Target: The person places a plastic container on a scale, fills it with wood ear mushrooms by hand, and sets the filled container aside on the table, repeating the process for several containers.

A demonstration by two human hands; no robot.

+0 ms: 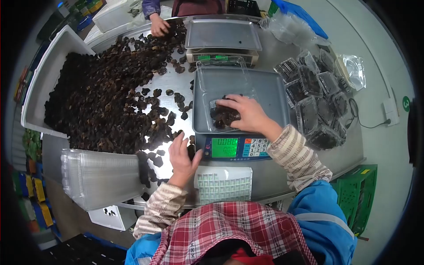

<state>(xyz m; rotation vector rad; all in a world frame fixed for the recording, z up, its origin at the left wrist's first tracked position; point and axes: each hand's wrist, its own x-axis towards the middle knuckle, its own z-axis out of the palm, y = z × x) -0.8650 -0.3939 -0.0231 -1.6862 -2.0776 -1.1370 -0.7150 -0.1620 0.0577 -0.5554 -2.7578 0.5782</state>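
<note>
My right hand (pixel 248 114) lies over dark fungus-like pieces (pixel 223 115) in a clear plastic box (pixel 205 102), its fingers spread on top of them. The box, lid folded up behind, stands on the grey tray of a scale (pixel 268 88) with a lit green display (pixel 224 147). My left hand (pixel 182 155) is left of the display, fingers apart, at the edge of the loose dark pieces (pixel 128 84). One dark piece shows beside its thumb; whether the hand touches it cannot be told.
A white foam box (pixel 37 88) tips pieces out at left. Stacked empty clear boxes (pixel 99 176) stand front left. Filled boxes (pixel 309 88) are piled right. Behind is a second scale (pixel 223 34); a co-worker's hand (pixel 159 25) touches pieces. A label sheet (pixel 224 186) lies in front.
</note>
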